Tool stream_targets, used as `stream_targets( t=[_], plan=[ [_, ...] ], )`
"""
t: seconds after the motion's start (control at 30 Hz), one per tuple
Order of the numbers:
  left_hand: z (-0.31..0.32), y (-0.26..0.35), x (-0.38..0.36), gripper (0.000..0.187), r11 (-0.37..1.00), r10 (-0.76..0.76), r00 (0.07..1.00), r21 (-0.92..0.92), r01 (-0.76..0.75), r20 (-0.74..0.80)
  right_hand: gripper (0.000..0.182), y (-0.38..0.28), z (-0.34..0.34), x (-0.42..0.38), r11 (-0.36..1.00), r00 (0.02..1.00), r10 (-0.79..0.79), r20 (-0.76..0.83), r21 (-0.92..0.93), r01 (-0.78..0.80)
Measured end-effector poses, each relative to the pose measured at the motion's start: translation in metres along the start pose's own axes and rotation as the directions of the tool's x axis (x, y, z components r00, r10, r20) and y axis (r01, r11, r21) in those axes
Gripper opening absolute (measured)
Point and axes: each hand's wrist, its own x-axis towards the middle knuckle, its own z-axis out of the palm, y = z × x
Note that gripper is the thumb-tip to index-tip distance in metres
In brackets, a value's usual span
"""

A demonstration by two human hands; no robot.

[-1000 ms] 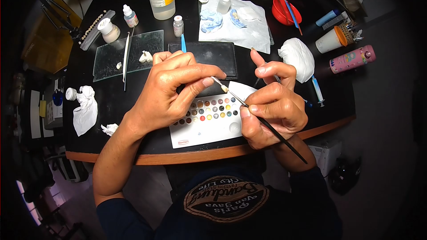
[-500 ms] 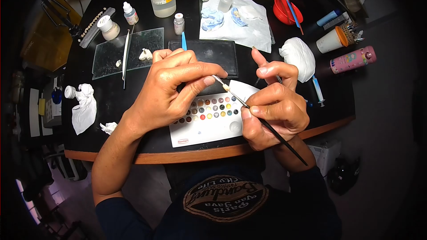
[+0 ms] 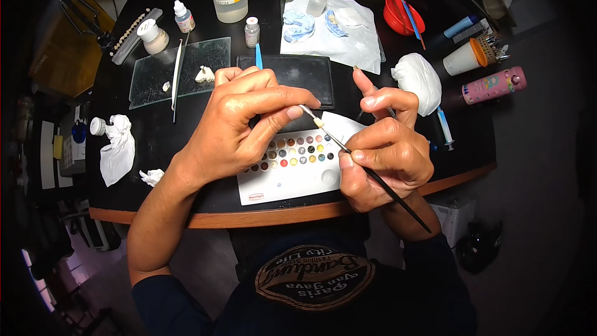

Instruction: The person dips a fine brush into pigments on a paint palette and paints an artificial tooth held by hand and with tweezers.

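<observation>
My left hand (image 3: 239, 118) is closed, thumb and forefinger pinching a thin silvery metal tool (image 3: 307, 111). At the tool's lower end sits a small ivory piece, like a tooth crown (image 3: 318, 122). My right hand (image 3: 388, 155) grips a slim paintbrush (image 3: 380, 182) with a dark handle, pointing up and left. The brush's tip is right at the crown. Two fingers of the right hand stay raised, the others curl around the brush. Below both hands lies a white palette sheet (image 3: 280, 190) with rows of small coloured paint wells, partly hidden by the left hand.
Behind the hands are a black tray (image 3: 311, 81) and a glass slab (image 3: 149, 74) with white lumps. A white cloth (image 3: 367, 50) carries blue-white moulds and a dropper bottle. To the right are a red bowl (image 3: 395, 15), a syringe (image 3: 445, 127) and a pink bottle (image 3: 494, 85).
Hardly anything differs. The view has shifted slightly; both hands keep their grips, with the brush tip still at the crown.
</observation>
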Motion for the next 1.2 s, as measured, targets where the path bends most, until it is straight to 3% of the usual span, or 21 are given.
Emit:
stream_targets(
  t=[0.7,0.8,0.9,0.93,0.97,1.1,1.13,1.17,1.2],
  plan=[
    [-0.002,0.000,0.000,0.015,1.000,-0.003,1.000,0.017,0.002,0.026,0.020,-0.001,-0.002,-0.001,0.999,1.000,0.017,0.000,0.031,-0.017],
    [-0.002,0.003,0.000,0.018,0.991,-0.102,0.995,-0.089,0.104,0.022,0.021,0.002,-0.001,-0.002,0.997,0.999,0.012,-0.044,0.073,-0.008],
    [-0.001,0.001,0.000,0.023,0.957,-0.198,0.971,-0.239,0.161,-0.137,0.020,0.004,0.003,-0.006,0.996,0.980,0.074,-0.183,0.068,-0.062],
    [-0.010,0.001,0.001,0.028,0.947,-0.242,0.963,-0.245,0.208,-0.121,0.020,0.006,0.000,-0.006,0.997,0.983,0.074,-0.171,0.029,-0.070],
    [-0.019,0.006,0.002,0.028,0.921,-0.357,0.925,-0.210,0.327,-0.126,0.018,0.008,0.003,-0.008,0.995,0.969,0.101,-0.226,0.047,-0.092],
    [-0.039,-0.019,0.002,0.030,0.936,-0.345,0.858,-0.076,0.343,-0.381,0.018,0.014,-0.001,-0.011,0.976,0.920,0.201,-0.336,-0.009,-0.217],
    [-0.048,-0.025,-0.001,0.032,0.914,-0.386,0.838,-0.040,0.403,-0.386,0.018,0.015,-0.006,-0.011,0.966,0.916,0.216,-0.339,-0.059,-0.250],
    [-0.056,-0.032,-0.003,0.035,0.887,-0.426,0.816,-0.005,0.461,-0.391,0.017,0.010,0.000,-0.008,0.950,0.854,0.301,-0.424,0.059,-0.306],
    [-0.063,-0.038,-0.005,0.035,0.886,-0.427,0.810,-0.006,0.464,-0.402,0.015,0.015,-0.002,-0.008,0.959,0.853,0.269,-0.447,0.040,-0.281]
  ],
)
